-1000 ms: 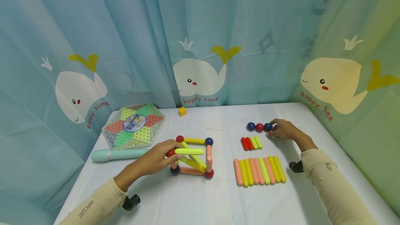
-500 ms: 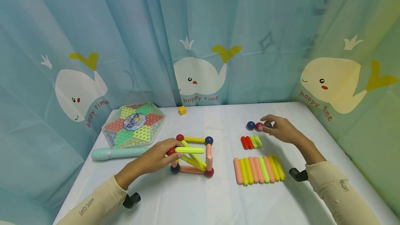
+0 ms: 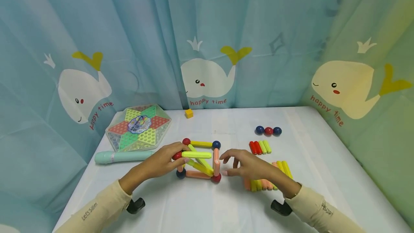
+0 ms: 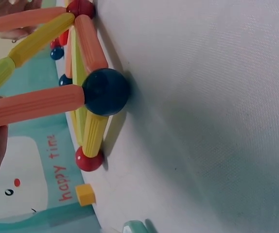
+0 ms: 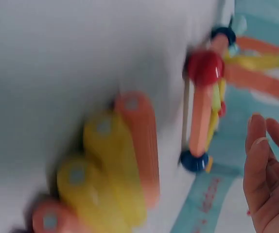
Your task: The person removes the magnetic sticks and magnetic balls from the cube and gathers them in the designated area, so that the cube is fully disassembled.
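Steadying the stick-and-ball frame (image 3: 198,175) seems to be the step in hand, with a bare left hand (image 3: 165,158) on its upper part and the right hand (image 3: 244,164) brought up to its other side. The frame sits around the middle of the tabletop (image 3: 226,211), its square base lying flat with a ball at each corner. The left fingers are clamped on a red ball (image 3: 176,155) raised above the base; from it a lime stick (image 3: 196,155) points toward the tabletop's right edge, with no ball on its far end. An upright pink stick (image 3: 217,168) rises from the red corner ball (image 3: 216,178) nearest the right hand, its top end bare. The right fingers are apart, lightly bent, holding nothing, just beside that stick; they appear not to touch it.

As I judge it, the next move calls for a light pinch on the upright stick and a careful alignment, with the left hold kept firm so that the joints do not slip. Three spare balls (image 3: 268,131) lie toward the far right corner, short sticks (image 3: 255,148) are nearer, and a row of long sticks (image 3: 284,169) lies partly hidden under the right arm.
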Tool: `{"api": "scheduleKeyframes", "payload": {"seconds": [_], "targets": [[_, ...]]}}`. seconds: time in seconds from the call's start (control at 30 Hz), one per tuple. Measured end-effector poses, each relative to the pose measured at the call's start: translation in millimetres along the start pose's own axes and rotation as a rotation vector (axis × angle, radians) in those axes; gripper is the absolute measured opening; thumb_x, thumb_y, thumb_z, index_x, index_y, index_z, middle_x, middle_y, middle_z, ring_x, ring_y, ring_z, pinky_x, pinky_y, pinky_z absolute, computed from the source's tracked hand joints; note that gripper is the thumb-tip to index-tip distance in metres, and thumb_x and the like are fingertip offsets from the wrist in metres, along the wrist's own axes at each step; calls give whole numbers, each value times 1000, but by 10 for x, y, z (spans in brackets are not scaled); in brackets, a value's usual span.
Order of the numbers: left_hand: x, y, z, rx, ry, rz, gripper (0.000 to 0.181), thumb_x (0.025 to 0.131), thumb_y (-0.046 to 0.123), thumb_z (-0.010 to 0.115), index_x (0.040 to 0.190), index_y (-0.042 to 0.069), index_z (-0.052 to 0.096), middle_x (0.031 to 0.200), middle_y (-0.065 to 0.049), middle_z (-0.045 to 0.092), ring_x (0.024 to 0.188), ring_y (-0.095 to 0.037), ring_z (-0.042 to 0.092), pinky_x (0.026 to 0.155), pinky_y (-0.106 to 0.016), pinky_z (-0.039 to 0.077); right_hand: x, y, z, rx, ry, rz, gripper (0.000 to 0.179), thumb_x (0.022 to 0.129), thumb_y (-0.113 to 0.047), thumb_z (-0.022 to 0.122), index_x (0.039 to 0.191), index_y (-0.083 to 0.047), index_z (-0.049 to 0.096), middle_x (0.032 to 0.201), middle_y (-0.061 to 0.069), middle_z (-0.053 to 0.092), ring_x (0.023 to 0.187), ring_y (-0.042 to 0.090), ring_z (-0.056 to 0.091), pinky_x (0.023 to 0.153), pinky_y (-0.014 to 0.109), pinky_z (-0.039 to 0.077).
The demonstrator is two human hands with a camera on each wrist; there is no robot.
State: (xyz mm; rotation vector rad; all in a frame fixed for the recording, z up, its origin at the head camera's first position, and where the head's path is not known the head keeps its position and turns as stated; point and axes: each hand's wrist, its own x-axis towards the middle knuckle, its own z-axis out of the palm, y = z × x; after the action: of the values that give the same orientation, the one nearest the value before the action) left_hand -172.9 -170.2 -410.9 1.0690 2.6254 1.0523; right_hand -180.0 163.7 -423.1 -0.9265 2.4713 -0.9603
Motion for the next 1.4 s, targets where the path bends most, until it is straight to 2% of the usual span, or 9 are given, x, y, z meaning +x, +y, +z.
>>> {"api": "scheduleKeyframes", "payload": {"seconds": [0.1, 0.2, 0.4, 0.53, 0.67, 0.87, 1.0, 1.13, 1.4], "targets": [[17, 13, 2, 6, 5, 0, 23, 101, 33, 62, 119, 19, 60, 103, 7, 60, 73, -7, 63, 77, -24, 52, 60, -26, 112, 8, -11, -24, 40, 90, -37, 75, 123, -16, 65, 114, -1, 67, 81, 12, 62, 72, 24, 54], [32, 24, -2, -1, -6, -12, 22, 100, 31, 63, 118, 19, 60, 100, 7, 61, 71, -10, 65, 74, -23, 52, 110, -32, 182, 22, -12, -47, 30, 91, -35, 75, 115, -18, 68, 109, -7, 67, 83, 13, 62, 74, 24, 54], [47, 29, -30, -14, -34, -25, 22, 100, 30, 64, 118, 18, 60, 93, 8, 62, 71, -16, 68, 72, -22, 52, 159, -21, 239, 23, 13, -104, 13, 95, -25, 71, 105, -18, 68, 99, -9, 67, 86, 14, 62, 73, 25, 54], [42, 28, -32, -24, -42, -26, 21, 101, 30, 62, 118, 18, 59, 92, 8, 62, 71, -16, 69, 74, -23, 52, 167, -41, 239, 0, -8, -108, 8, 96, -22, 69, 102, -20, 64, 99, -10, 67, 87, 13, 62, 74, 23, 53], [34, 25, -23, -21, -36, -22, 21, 101, 30, 61, 118, 18, 59, 93, 8, 61, 70, -14, 69, 75, -23, 52, 168, -66, 246, -28, -27, -77, 7, 98, -19, 66, 103, -20, 61, 102, -8, 71, 90, 13, 63, 77, 22, 53], [18, 35, -27, -3, -19, -30, 24, 101, 31, 62, 120, 18, 60, 98, 8, 61, 75, -12, 66, 78, -24, 52, 183, -64, 272, -17, -36, -22, 9, 102, -20, 60, 109, -18, 57, 119, 5, 73, 99, 15, 66, 84, 27, 56], [7, 23, -22, 24, 14, -31, 25, 100, 31, 63, 121, 17, 60, 105, 7, 63, 86, -7, 60, 79, -24, 52, 191, -33, 270, 81, -52, 18, 17, 104, -21, 56, 118, -14, 52, 114, 7, 72, 90, 20, 69, 73, 28, 58], [-2, 13, -14, 28, 32, -14, 26, 100, 31, 63, 122, 16, 61, 110, 6, 64, 90, -7, 58, 80, -24, 52, 198, -15, 252, 159, -62, 39, 15, 105, -20, 55, 117, -13, 49, 105, 4, 71, 81, 23, 69, 64, 27, 57], [3, 16, -11, -17, -14, 0, 24, 102, 32, 60, 120, 17, 58, 97, 7, 61, 70, -12, 68, 77, -24, 52, 180, -9, 203, 122, -55, 22, 21, 107, -25, 51, 123, -12, 47, 97, 4, 72, 86, 26, 68, 69, 25, 56]]}}
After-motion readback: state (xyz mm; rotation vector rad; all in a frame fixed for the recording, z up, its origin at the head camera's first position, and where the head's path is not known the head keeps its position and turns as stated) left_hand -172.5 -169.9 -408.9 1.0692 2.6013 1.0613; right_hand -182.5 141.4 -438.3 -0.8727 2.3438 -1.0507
